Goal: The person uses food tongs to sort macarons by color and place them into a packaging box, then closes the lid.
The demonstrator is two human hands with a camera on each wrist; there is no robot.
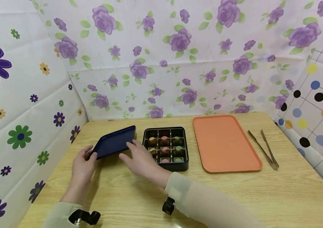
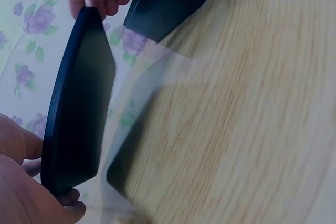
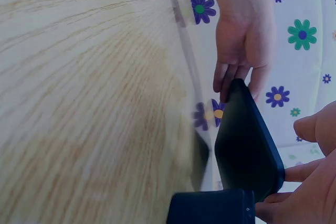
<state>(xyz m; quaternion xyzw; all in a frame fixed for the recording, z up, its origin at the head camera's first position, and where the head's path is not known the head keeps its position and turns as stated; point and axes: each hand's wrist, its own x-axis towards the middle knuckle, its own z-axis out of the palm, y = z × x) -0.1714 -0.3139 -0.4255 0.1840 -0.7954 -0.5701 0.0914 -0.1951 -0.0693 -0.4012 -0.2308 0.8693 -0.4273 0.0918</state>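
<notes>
My left hand [image 1: 83, 166] pinches the left corner of a dark blue rectangular lid [image 1: 115, 142], thumb above and fingertips below. The lid is tilted off the table, left of the box. At its right edge, my right hand [image 1: 142, 160] touches it with fairly straight fingers; its thumb stands apart from the lid in the right wrist view. Beside that hand is a black box [image 1: 175, 167] with a divided insert, partly hidden by the hand. Small yellow, pink and green-topped sweets [image 1: 164, 148] sit in several compartments. The left wrist view shows both hands at opposite ends of the lid [image 2: 79, 108].
An orange tray [image 1: 227, 145] lies right of the box. Farther right are metal tongs [image 1: 274, 164], their arms spread. The wooden table [image 1: 207, 193] meets flower-patterned cloth [image 1: 161, 79] at the back, with more patterned cloth on both sides.
</notes>
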